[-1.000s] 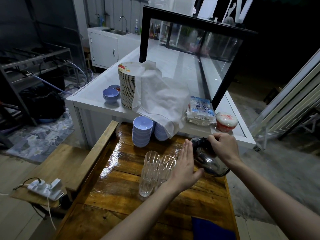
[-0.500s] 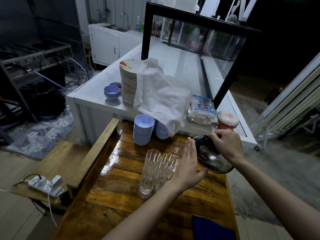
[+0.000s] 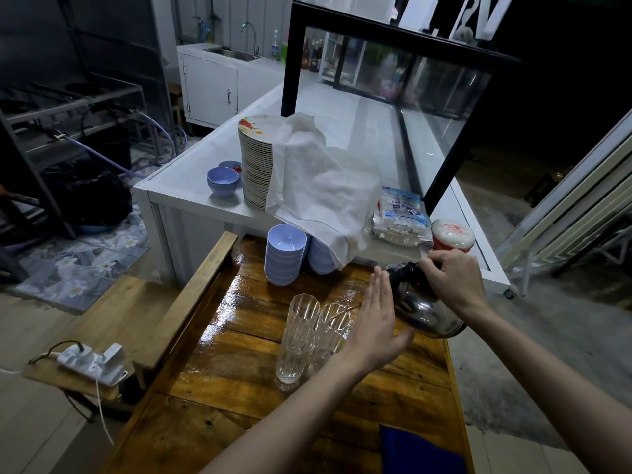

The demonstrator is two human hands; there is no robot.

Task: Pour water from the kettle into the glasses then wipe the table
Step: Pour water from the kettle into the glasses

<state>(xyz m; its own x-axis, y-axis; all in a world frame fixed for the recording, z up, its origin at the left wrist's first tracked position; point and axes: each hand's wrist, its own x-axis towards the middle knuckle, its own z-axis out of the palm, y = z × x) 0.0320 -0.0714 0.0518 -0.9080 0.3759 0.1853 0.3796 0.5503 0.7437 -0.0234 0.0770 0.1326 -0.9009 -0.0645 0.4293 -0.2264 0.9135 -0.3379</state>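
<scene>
The pour is under way: the shiny steel kettle (image 3: 422, 307) is tipped toward the glasses, gripped at its dark top handle by the clenched right hand (image 3: 453, 280). The left hand (image 3: 374, 323) is held flat and released, fingers straight, grasping nothing, set between the kettle and the tall clear faceted glasses (image 3: 313, 331). The glasses are clustered mid-bench, touching one another; a little liquid seems to lie in the nearest one, though levels cannot be read for certain. Filling is judged barely begun, wiping not started. The varnished wooden plank bench (image 3: 239, 371) is seen glistening around the glasses. A dark blue cloth (image 3: 420, 453) lies at the near edge, untouched. Stacked pale blue bowls (image 3: 285, 254) crowd the far end, just beyond the glasses, with a hanging white cloth (image 3: 321, 189) draped above them.
</scene>
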